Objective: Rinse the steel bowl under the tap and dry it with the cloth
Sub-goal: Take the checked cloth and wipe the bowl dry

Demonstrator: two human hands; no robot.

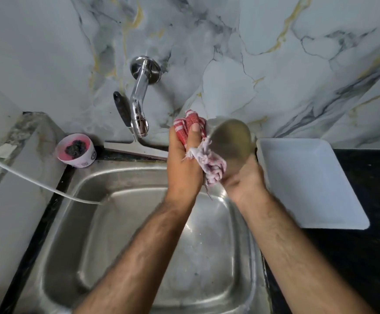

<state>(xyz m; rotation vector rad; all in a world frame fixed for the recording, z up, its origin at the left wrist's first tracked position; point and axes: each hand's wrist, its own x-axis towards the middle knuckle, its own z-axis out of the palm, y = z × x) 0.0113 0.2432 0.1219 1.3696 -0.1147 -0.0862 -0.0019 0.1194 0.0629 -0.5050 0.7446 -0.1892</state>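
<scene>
From the head camera, both bare forearms reached in over the steel sink [55,257]. The left hand [184,168] was closed around a bunched red-and-white cloth [207,159]: its fingers [194,134] were curled tight into the fabric, the thumb lying up along the red striped part, and a frayed pale end of the cloth hung out below the palm toward the other hand. The right hand [243,182] cupped the steel bowl [230,141] from underneath, its fingers wrapped round the lower part of the bowl; how far they spread behind it could not be told, since the bowl and hand were blurred. The bowl was tilted so that its open mouth faced the camera, and it sat above the right hand, just to the right of the left hand, with the cloth pressed between the left hand and the bowl's near rim.

The bowl was held above the far right corner of the sink, to the right of the chrome tap [139,105] fixed to the marble wall [275,53]. No water could be seen at the spout. A white square tray [309,182] lay on the black bench [365,257] just right of the bowl. At the sink's far left corner stood a small pink tub [77,150] with a dark scrubber in it, and a squeegee [128,130] leaned against the wall beside the tap. A thin white hose [37,184] ran from the left into the sink.
</scene>
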